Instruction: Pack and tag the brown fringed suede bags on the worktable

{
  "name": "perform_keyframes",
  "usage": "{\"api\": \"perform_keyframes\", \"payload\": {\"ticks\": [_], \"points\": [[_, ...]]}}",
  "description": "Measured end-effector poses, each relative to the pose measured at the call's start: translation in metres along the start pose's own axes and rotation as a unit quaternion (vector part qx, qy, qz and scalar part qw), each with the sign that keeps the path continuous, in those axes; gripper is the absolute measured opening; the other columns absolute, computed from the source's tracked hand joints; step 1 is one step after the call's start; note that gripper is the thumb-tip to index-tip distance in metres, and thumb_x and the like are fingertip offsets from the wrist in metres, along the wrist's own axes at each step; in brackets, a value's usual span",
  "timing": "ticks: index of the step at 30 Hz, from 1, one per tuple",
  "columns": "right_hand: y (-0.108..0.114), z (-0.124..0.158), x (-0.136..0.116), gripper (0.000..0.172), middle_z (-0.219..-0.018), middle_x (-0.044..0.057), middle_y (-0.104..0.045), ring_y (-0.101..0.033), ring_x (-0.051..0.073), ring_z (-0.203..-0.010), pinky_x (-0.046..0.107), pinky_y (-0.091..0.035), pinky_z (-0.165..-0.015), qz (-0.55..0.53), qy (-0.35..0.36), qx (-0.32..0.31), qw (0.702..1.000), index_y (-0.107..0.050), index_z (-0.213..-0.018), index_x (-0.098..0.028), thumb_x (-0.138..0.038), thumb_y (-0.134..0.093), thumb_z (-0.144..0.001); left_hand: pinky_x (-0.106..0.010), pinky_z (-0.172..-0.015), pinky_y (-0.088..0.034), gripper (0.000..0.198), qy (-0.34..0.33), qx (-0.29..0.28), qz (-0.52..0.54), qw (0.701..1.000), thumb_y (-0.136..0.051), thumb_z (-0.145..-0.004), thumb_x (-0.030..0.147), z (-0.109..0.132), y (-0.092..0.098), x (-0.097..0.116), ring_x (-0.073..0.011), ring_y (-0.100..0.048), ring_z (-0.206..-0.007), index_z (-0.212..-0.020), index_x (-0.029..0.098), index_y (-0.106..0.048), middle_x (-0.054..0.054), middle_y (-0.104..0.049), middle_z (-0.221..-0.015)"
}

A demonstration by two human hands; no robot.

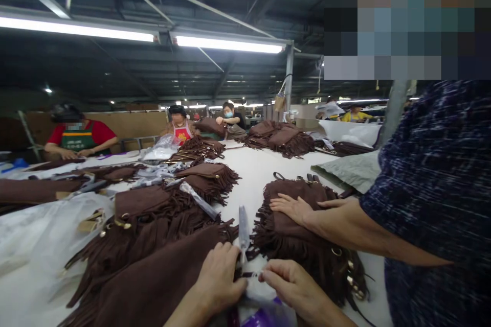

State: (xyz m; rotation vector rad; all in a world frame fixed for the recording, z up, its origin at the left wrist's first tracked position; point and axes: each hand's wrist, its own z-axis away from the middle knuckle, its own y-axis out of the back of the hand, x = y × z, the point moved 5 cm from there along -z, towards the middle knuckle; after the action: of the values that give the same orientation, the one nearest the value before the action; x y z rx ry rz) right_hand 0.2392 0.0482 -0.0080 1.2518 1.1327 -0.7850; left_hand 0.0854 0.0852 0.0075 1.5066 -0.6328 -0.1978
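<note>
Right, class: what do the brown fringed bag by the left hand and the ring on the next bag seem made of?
Bag: likely suede or a faux version; matte, soft nap, no shine, limp cut fringe. Ring: probably metal with a gold-tone polish; it glints.

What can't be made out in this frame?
Head view:
small dark piece pinched by right hand: too small to identify
left hand grip: hidden by its own curled fingers
purple item: cut off by bottom edge
top right corner: covered by pixel block
</note>
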Motion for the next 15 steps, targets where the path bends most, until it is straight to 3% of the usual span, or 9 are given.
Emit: {"api": "perform_keyframes", "payload": {"ticks": [3,5,7,12,15], "points": [[-0.002,-0.005,0.002,0.036,-0.058,-0.005,-0.036,-0.030,0.011,-0.054,0.024,-0.024,-0.050,-0.018,0.014,0.006,1.000,-0.057,-0.065,-0.017,-0.049,-0.054,-0.080,-0.036,-0.097,-0.041,0.041,-0.036,0.058,0.083,0.994,-0.054,-0.076,0.016,0.008,0.005,0.003,-0.0271,-0.052,-0.112,-0.117,0.016,-0.055,-0.014,-0.056,-0.120],[-0.003,-0.007,0.005,0.035,-0.059,-0.005,-0.037,-0.032,0.012,-0.056,0.024,-0.027,-0.053,-0.026,0.010,0.008,1.000,-0.059,-0.066,-0.017,-0.048,-0.054,-0.081,-0.028,-0.089,-0.044,0.032,-0.086,0.101,0.153,0.979,-0.045,-0.078,0.008,0.015,0.012,0.008,-0.0204,-0.056,-0.102,-0.106,0.018,-0.056,-0.009,-0.057,-0.111],[-0.005,-0.008,0.006,0.036,-0.060,-0.004,-0.041,-0.037,0.013,-0.059,0.025,-0.030,-0.056,-0.024,0.010,0.009,1.000,-0.060,-0.066,-0.016,-0.048,-0.054,-0.081,-0.026,-0.083,-0.044,0.030,-0.094,0.124,0.194,0.969,-0.042,-0.079,0.005,0.019,0.017,0.011,-0.0175,-0.057,-0.094,-0.099,0.019,-0.057,-0.006,-0.058,-0.102],[-0.007,-0.009,0.005,0.038,-0.068,0.000,-0.055,-0.048,0.017,-0.069,0.026,-0.036,-0.065,0.015,0.035,0.009,0.999,-0.069,-0.076,-0.015,-0.047,-0.051,-0.086,-0.027,-0.076,-0.041,0.012,-0.048,0.070,0.182,0.980,-0.055,-0.082,0.019,0.016,0.011,0.012,-0.0194,-0.058,-0.090,-0.087,0.020,-0.066,-0.004,-0.064,-0.094],[-0.005,-0.007,0.006,0.036,-0.063,-0.002,-0.049,-0.044,0.015,-0.064,0.026,-0.034,-0.061,0.067,0.025,0.017,0.997,-0.067,-0.072,-0.016,-0.043,-0.049,-0.087,-0.025,-0.070,-0.039,0.022,-0.020,0.053,0.213,0.976,-0.054,-0.085,0.022,0.010,0.003,0.005,-0.0175,-0.059,-0.082,-0.068,0.019,-0.068,-0.002,-0.066,-0.080]]}}
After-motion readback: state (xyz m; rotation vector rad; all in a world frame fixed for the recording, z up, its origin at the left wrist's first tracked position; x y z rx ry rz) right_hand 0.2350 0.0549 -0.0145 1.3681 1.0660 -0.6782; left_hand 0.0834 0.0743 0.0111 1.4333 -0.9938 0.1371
